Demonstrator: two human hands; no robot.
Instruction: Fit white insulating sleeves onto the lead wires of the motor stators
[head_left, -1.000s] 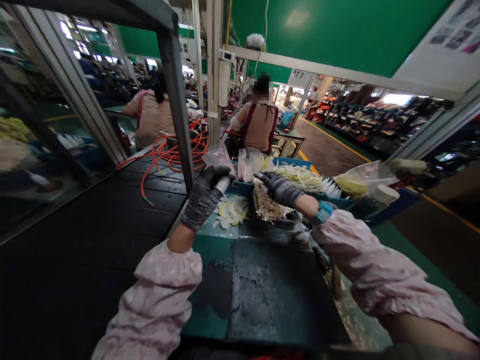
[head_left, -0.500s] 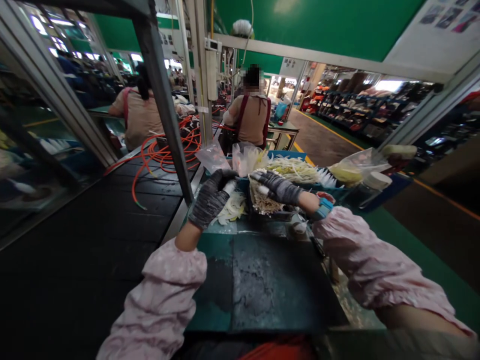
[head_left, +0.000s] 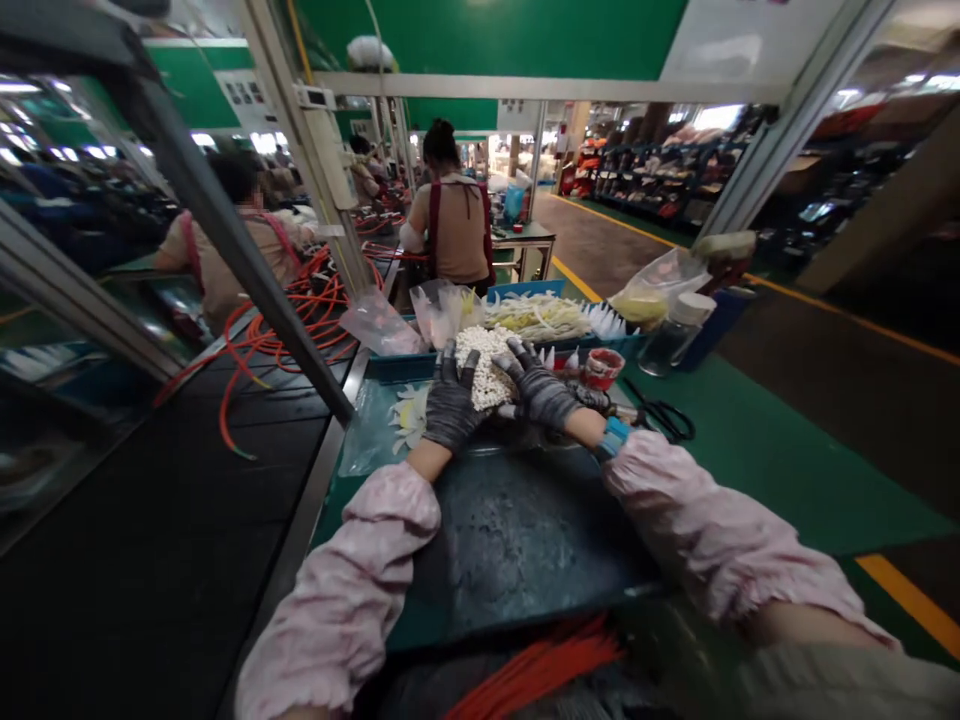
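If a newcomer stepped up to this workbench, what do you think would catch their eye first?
Probably the white bead-like bunch, pale between the dark-gloved left hand and right hand. Next, perhaps, the tangled orange tubing towards the back left, and the vivid red strands at the bottom edge of the view.

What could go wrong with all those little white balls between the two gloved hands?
Some of the little white balls might get squashed or scattered if the left hand and right hand push too hard. The small red pot stands close to the right hand, so a bump might tip it. The black scissors lie near the right sleeve, which might catch on them.
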